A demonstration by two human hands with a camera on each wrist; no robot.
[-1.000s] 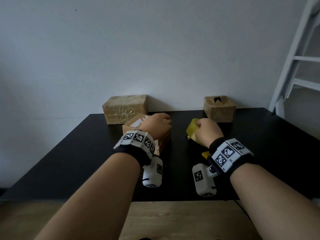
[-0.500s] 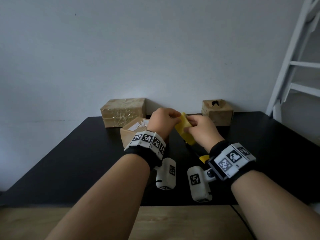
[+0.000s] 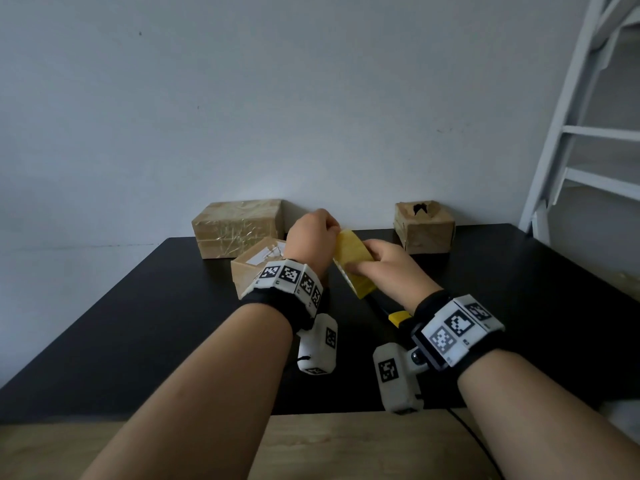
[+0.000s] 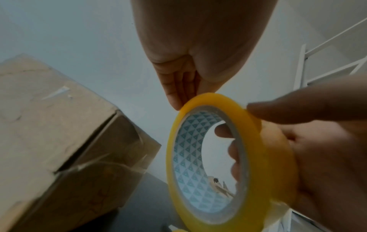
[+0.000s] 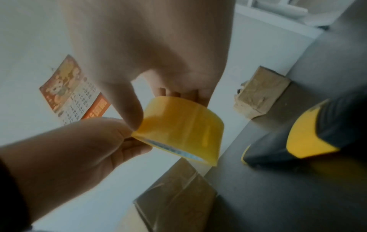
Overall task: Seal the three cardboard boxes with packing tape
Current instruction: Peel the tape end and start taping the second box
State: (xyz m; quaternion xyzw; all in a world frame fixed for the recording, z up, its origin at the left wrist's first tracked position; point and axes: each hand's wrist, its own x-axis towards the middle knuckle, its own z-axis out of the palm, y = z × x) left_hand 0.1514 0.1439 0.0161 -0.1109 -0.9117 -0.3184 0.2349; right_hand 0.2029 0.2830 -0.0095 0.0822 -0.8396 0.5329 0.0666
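A yellow tape roll (image 3: 353, 263) is held up above the black table (image 3: 138, 323), between both hands. My right hand (image 3: 360, 268) grips it, fingers through the core and thumb (image 5: 129, 113) on the outer face. My left hand (image 3: 329, 230) pinches the roll's top rim (image 4: 200, 97) with its fingertips (image 4: 176, 100). Three cardboard boxes stand on the table: a small one (image 3: 252, 268) just under my left wrist, a wider tape-wrapped one (image 3: 239, 225) by the wall at the back left, and one with a torn hole in its top (image 3: 424, 226) at the back right.
A black and yellow hand tool (image 3: 398, 317) lies on the table beneath my right wrist, also in the right wrist view (image 5: 307, 133). White ladder-like frame (image 3: 588, 133) stands at the right. A calendar (image 5: 73, 91) hangs on the wall. A wooden surface (image 3: 329, 445) borders the table's near edge.
My right hand has lifted the tape roll off the table. My left hand has left the small box and moved right onto the roll's rim.
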